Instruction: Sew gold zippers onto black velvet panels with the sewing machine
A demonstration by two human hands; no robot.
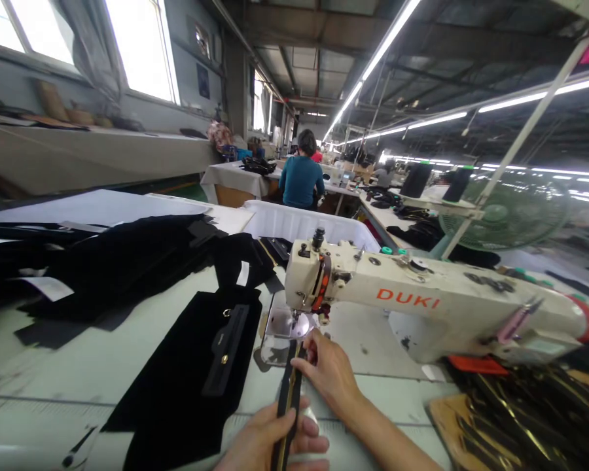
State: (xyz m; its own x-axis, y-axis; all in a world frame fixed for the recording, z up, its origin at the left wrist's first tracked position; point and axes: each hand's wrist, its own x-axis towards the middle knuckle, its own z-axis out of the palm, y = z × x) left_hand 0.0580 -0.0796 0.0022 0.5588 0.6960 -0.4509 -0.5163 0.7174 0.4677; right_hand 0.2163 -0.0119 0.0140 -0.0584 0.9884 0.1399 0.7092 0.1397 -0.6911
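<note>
The zipper strip [289, 391] is grasped by the left hand [265, 433] and right hand [334, 374] at six o'clock from the needle [295, 318], its far end already brought near, the rest apparently unsewn.

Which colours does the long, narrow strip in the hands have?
The long, narrow strip is black with a gold-coloured line (head view).

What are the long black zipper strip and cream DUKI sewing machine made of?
Zipper strip: probably fabric tape, as its edges look matte; the shiny gold centre line suggests metal teeth. Sewing machine: likely painted metal, judging by its smooth, slightly glossy cream body.
</note>
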